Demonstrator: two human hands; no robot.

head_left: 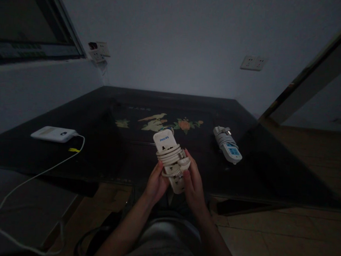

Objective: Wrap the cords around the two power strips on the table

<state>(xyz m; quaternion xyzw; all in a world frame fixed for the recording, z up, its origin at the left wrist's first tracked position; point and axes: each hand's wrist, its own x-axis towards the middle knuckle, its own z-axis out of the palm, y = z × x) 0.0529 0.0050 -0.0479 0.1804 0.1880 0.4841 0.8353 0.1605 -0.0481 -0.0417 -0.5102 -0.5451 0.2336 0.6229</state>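
Between both hands, over the table's front edge, is a white power strip (166, 139) marked PHILIPS. Its white cord (169, 155) is wound several times around the middle, and the plug (184, 164) lies against the right side of the coil. My left hand (156, 183) grips the strip's lower left side, thumb by the cord. On the other side my right hand (194, 181) is closed around the plug and the strip's edge. A second power strip (231, 150), white with blue sockets and its cord wrapped round it, rests on the table to the right.
The black table (130, 156) bears a bird-and-flower picture (184, 124). At its left lies a white power bank (54, 134), whose white cable (31, 178) hangs over the front edge. Wall sockets (253, 63) are at the back right, others (97, 55) in the left corner.
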